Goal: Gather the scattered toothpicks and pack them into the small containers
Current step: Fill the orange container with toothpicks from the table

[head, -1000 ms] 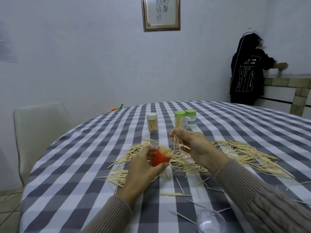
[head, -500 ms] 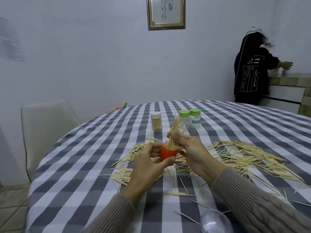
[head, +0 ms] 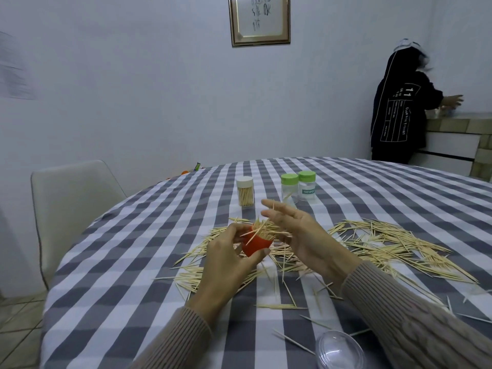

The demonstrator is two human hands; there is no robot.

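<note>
Two hands are raised above the checked tablecloth (head: 127, 283). An orange container (head: 257, 245) is gripped by the left hand (head: 226, 259), thumb and fingers curled round its wall; it is tilted and packed with toothpicks (head: 262, 230), several jutting past the rim. The right hand (head: 298, 235) is held just beside the rim, fingers straight and spread, with one toothpick seen at the fingertips. Loose toothpicks (head: 386, 243) are scattered on the cloth below and to the right.

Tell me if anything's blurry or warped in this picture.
Head view: wide-angle bend curves the table edge; right hand fingertips and falling toothpicks smear slightly; left hand and red container stay sharp; light is soft and dim.
</note>
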